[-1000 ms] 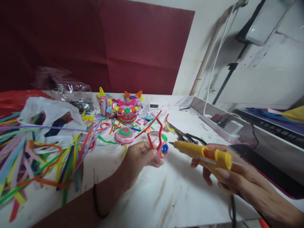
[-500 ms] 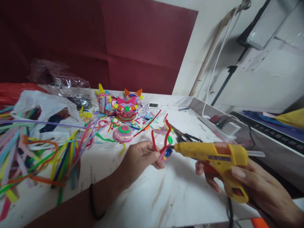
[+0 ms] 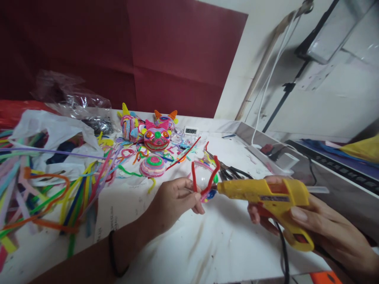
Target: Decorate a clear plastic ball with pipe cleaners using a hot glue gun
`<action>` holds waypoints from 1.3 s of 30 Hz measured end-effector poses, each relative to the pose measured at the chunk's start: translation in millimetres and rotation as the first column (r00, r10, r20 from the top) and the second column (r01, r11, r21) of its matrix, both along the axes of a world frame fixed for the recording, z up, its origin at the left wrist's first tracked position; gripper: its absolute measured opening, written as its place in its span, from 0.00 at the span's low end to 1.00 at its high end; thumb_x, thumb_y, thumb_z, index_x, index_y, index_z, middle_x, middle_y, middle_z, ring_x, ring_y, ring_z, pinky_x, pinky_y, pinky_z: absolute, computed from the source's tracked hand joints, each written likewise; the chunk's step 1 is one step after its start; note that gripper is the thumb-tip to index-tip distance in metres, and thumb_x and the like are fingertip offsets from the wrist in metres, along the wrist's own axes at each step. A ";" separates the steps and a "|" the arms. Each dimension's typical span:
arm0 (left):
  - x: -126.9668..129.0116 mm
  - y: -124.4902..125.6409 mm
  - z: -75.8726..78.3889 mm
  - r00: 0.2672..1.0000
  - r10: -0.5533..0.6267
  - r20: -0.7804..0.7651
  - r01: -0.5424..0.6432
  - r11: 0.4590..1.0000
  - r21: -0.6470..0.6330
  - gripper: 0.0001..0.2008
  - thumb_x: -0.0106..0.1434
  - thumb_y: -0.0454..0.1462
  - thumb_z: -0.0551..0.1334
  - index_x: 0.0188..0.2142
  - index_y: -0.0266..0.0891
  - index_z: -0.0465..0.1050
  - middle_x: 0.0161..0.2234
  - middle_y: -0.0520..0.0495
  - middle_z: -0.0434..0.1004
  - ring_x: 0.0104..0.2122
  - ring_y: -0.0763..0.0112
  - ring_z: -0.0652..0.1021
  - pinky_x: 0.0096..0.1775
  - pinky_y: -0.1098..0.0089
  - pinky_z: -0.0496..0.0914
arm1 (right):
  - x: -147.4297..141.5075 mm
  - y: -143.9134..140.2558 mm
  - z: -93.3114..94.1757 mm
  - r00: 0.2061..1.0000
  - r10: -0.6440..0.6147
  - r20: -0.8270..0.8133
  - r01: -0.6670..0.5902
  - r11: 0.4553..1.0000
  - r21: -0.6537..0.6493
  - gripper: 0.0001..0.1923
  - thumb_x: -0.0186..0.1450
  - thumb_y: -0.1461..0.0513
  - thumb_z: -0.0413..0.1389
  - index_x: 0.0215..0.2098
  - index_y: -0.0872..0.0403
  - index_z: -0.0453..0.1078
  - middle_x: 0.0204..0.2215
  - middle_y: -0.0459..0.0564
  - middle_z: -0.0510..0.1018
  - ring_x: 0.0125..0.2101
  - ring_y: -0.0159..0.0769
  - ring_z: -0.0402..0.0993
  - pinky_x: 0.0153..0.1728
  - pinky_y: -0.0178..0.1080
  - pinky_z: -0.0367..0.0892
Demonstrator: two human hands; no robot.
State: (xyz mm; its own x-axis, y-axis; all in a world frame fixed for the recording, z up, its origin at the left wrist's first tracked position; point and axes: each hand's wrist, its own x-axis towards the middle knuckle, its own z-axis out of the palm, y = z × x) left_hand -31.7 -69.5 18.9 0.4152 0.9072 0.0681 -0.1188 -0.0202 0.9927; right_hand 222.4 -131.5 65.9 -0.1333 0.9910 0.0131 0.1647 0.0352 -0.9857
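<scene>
Above the white tabletop [image 3: 207, 244], a red pipe cleaner [image 3: 204, 179] with a small coiled disc is pinched in the left hand [image 3: 174, 199]. A yellow glue gun [image 3: 266, 197] is clenched in the right hand's [image 3: 310, 228] grip, nozzle touching the disc. Gluing step judged in hand; a steady piece and a light trigger squeeze are called for next. Finished pieces [image 3: 154, 138] lie beyond.
</scene>
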 end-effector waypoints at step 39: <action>-1.2 -1.1 0.7 0.992 -0.009 -0.126 0.010 1.000 0.009 0.01 0.55 0.32 0.61 0.27 0.38 0.70 0.19 0.50 0.78 0.23 0.71 0.78 0.29 0.72 0.70 | 7.0 11.6 4.4 0.981 0.186 -0.046 -0.191 0.975 -0.118 0.23 0.53 0.46 0.60 0.40 0.50 0.64 0.30 0.54 0.78 0.30 0.46 0.73 0.34 0.44 0.67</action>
